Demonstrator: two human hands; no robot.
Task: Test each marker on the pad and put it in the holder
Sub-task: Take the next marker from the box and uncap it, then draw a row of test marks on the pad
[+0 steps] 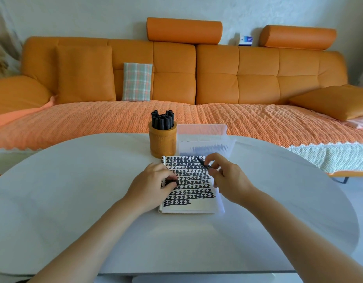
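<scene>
A white pad (188, 207) lies on the table, covered with rows of black marks. My right hand (229, 180) pinches a black marker (203, 163) above the pad's upper right, tip pointing up-left. My left hand (152, 186) rests on the pad's left edge and grips a small black cap (173, 182). Behind the pad stands a round orange holder (163, 142) with several black markers (162, 119) upright in it.
A clear plastic box (205, 139) stands right of the holder, behind the pad. The white oval table (74, 190) stretches to both sides. An orange sofa (217, 78) with cushions runs behind the table.
</scene>
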